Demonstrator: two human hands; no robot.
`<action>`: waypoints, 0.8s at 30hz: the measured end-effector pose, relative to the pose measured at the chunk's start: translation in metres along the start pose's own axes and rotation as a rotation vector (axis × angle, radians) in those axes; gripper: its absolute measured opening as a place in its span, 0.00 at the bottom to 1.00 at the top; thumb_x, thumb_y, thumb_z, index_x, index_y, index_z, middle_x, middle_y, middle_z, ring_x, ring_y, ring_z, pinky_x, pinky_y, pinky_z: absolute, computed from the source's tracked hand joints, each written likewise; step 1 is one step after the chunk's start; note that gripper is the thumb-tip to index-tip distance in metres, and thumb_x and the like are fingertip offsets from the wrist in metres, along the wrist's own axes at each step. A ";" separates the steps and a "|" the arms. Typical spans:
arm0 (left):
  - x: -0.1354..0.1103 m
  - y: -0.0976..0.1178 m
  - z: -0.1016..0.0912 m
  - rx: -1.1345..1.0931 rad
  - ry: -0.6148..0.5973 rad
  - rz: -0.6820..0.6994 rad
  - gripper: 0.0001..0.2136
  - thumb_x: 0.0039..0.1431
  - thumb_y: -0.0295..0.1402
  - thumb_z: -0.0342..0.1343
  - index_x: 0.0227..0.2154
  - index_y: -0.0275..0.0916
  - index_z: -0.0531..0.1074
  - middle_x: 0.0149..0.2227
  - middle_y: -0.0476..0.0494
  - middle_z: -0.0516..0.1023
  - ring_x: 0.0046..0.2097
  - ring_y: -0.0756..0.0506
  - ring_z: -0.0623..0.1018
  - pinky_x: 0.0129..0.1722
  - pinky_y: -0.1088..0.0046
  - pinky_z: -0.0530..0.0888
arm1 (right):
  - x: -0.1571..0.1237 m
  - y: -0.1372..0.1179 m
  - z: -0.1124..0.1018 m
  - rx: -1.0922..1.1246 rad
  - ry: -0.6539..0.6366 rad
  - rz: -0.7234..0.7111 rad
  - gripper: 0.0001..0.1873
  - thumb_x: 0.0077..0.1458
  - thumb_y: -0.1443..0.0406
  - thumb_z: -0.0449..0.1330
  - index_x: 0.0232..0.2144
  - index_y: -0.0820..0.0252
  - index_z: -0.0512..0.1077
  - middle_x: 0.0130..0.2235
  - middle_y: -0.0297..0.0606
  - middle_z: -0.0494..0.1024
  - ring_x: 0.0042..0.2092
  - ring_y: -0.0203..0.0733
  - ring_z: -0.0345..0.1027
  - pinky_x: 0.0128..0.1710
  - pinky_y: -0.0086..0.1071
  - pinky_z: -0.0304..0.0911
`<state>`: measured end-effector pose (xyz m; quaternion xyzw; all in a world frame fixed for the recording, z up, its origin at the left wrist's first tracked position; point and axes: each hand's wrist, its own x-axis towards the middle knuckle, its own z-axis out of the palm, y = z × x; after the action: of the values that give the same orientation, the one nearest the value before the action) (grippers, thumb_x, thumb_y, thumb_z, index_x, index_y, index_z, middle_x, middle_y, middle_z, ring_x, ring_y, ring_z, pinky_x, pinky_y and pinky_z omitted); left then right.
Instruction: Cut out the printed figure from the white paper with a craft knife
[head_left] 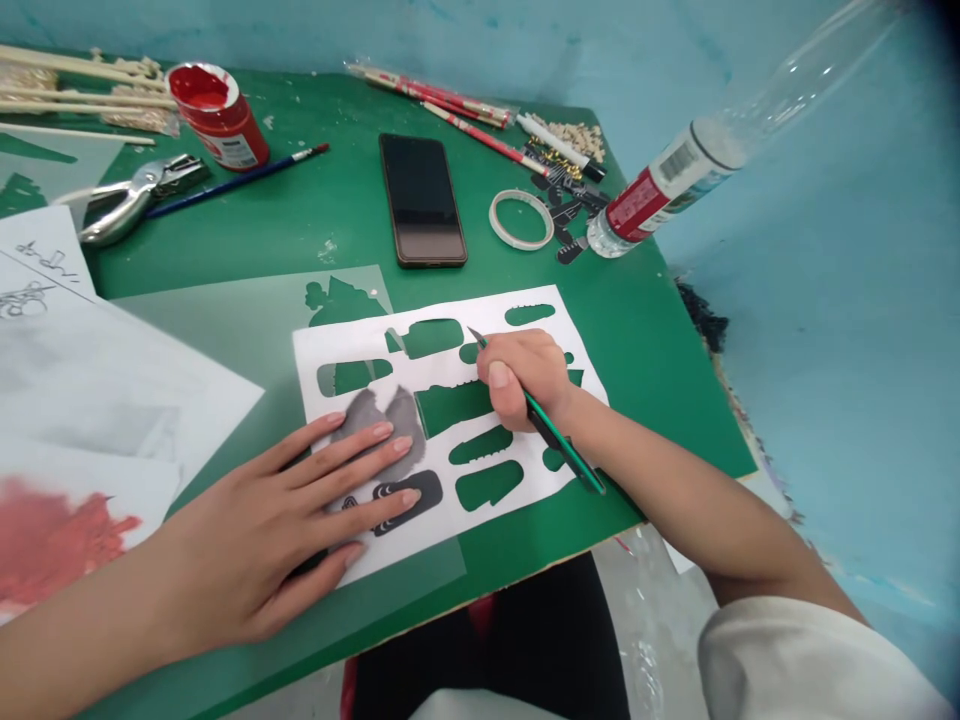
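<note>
A white paper sheet (pixel 442 373) with several cut-out openings lies on the green table. My left hand (pixel 300 520) rests flat on its left part, fingers spread, partly covering a grey printed shape (pixel 409 430) and a black printed shape (pixel 427 497). In my right hand (pixel 529 375) is a craft knife (pixel 559 440) with a green and black handle, gripped like a pen. Its blade points up and left, near a narrow strip of paper between openings; whether the tip touches the sheet I cannot tell. A translucent sheet (pixel 247 310) with cut-outs lies partly under the paper.
Beyond the paper are a phone (pixel 424 200), a tape roll (pixel 521 220) and small black cut pieces (pixel 574 250). A bottle (pixel 652 195) stands at the right edge. Far left are an open red paint jar (pixel 225 120), a paintbrush (pixel 232 180), a hole punch (pixel 139 195) and loose papers (pixel 150 370).
</note>
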<state>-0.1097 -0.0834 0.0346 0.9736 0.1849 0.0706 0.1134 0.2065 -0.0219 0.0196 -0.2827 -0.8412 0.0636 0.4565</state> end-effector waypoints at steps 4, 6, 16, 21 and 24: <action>0.000 -0.004 0.002 0.009 0.030 0.064 0.30 0.74 0.38 0.51 0.76 0.55 0.58 0.79 0.52 0.55 0.80 0.42 0.56 0.81 0.57 0.41 | -0.003 0.002 0.000 0.046 0.019 0.069 0.15 0.76 0.62 0.49 0.33 0.55 0.65 0.26 0.28 0.70 0.24 0.33 0.63 0.26 0.29 0.57; -0.001 -0.004 0.004 -0.008 0.043 0.039 0.28 0.75 0.39 0.49 0.76 0.56 0.58 0.79 0.54 0.55 0.80 0.43 0.56 0.81 0.57 0.42 | -0.005 0.003 0.001 0.059 0.013 0.136 0.17 0.78 0.56 0.47 0.39 0.55 0.69 0.27 0.27 0.70 0.24 0.33 0.63 0.26 0.30 0.57; -0.001 -0.010 0.009 -0.012 0.097 0.074 0.28 0.77 0.41 0.49 0.76 0.58 0.56 0.80 0.55 0.53 0.80 0.44 0.55 0.81 0.59 0.41 | 0.014 -0.057 -0.024 -0.027 -0.087 0.545 0.26 0.77 0.53 0.51 0.25 0.55 0.58 0.22 0.26 0.59 0.24 0.32 0.54 0.26 0.31 0.50; -0.003 -0.014 0.013 -0.019 0.113 0.098 0.28 0.77 0.41 0.50 0.77 0.56 0.57 0.80 0.53 0.51 0.81 0.43 0.54 0.81 0.60 0.37 | -0.014 -0.115 -0.018 -0.068 -0.077 0.614 0.26 0.77 0.60 0.53 0.23 0.59 0.67 0.22 0.29 0.70 0.24 0.31 0.64 0.26 0.28 0.57; -0.003 -0.013 0.015 -0.027 0.117 0.098 0.28 0.77 0.41 0.50 0.77 0.55 0.57 0.80 0.53 0.50 0.80 0.42 0.54 0.81 0.59 0.38 | -0.030 -0.117 -0.008 -0.100 -0.043 0.560 0.27 0.78 0.60 0.51 0.23 0.58 0.67 0.21 0.31 0.70 0.25 0.34 0.64 0.29 0.30 0.59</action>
<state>-0.1145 -0.0756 0.0168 0.9741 0.1425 0.1351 0.1121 0.1763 -0.1364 0.0452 -0.5247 -0.7421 0.1518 0.3886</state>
